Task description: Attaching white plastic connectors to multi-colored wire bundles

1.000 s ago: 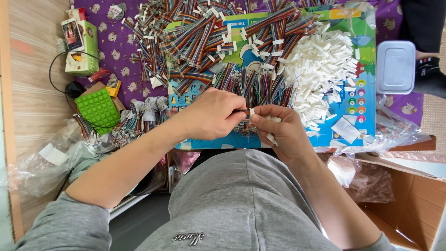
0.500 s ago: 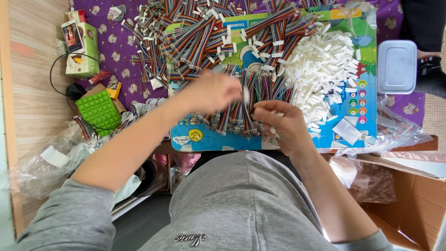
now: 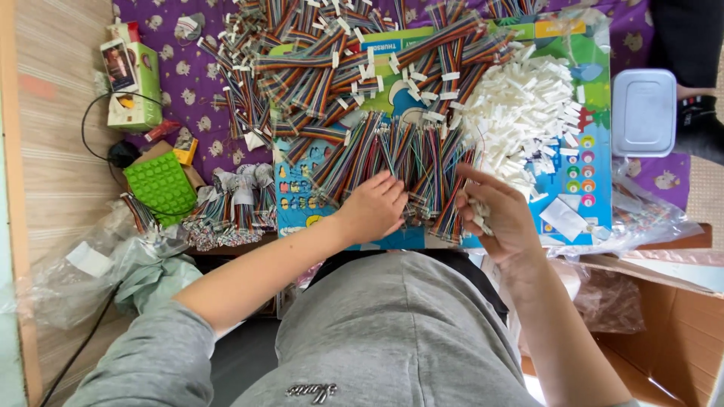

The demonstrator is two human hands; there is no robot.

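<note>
Fingers of the left hand press flat on loose coloured wires; right hand pinches white plugs. Finished bundles piled; plenty remain.

My left hand presses on the ribbon cables; beside them, my right hand clutches white connectors.

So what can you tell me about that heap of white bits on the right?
The white pile is a loose heap of many small, flat, oblong pieces, plastic by the look of them, jumbled at all angles. It lies on the colourful board, right of the rainbow wires. The right hand, just below it, holds a few such pieces.
</note>
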